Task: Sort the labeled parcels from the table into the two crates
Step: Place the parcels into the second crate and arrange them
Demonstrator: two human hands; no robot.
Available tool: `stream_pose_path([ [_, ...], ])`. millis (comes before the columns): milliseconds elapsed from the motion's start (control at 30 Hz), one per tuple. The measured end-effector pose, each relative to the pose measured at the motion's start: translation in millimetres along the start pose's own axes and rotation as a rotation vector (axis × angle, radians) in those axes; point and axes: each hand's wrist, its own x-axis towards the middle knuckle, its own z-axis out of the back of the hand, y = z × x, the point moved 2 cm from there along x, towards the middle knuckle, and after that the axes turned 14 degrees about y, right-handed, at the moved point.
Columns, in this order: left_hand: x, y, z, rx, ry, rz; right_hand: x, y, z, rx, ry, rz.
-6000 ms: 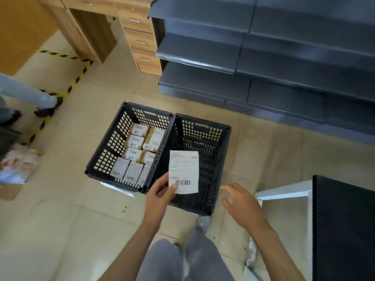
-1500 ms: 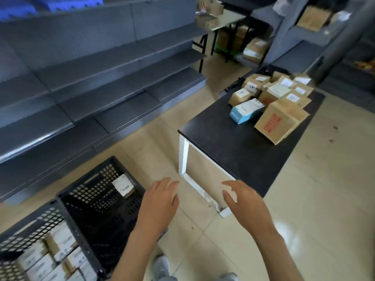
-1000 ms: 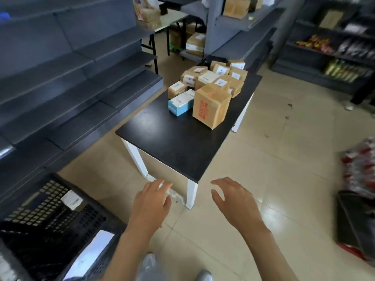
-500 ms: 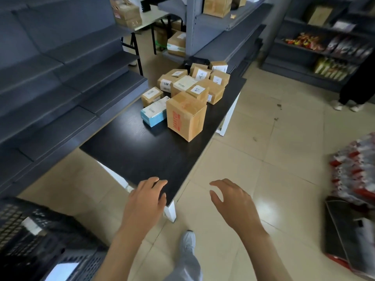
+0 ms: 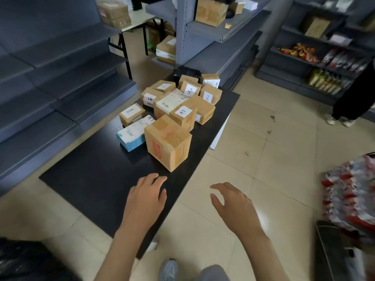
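Note:
Several labeled cardboard parcels lie bunched on the far half of a low black table (image 5: 97, 179). Nearest me stands a tall brown box with red print (image 5: 167, 142); a blue-and-white box (image 5: 134, 133) lies to its left, and small boxes with handwritten labels (image 5: 183, 113) pile up behind. My left hand (image 5: 145, 201) hovers empty over the table's near end, fingers relaxed, just short of the tall box. My right hand (image 5: 233, 205) is open and empty over the floor to the right of the table. A dark corner of a black crate (image 5: 22, 260) shows at the bottom left.
Grey shelving (image 5: 60, 78) runs along the left of the table. Another shelf unit with cardboard boxes (image 5: 211, 9) stands behind it. Snack shelves (image 5: 316, 57) and a person's legs (image 5: 345, 110) are at the far right. Red-and-white packs (image 5: 351, 195) sit on the floor at right.
I turned from the crates to the table and stepped closer. The flat labeled parcel my left hand held 6 s ago is gone from it. Both hands now reach forward empty.

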Motion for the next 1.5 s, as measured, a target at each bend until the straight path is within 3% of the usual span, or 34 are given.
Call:
stream_pose_path([
  [600,225.9,-95.6,34.7,-0.023,-0.094,0.227,263.0,-118.5,115.6,0.065,0.103,0.246],
  [1200,459.1,-84.2,75.9,-0.09,-0.085,0.393,524.1,-109.2,205.2,-0.053,0.23,0.38],
  [1500,518.8,-84.5,77.8,-0.134,-0.026,0.501,635.4,-102.9,229.0,-0.042,0.293,0.478],
])
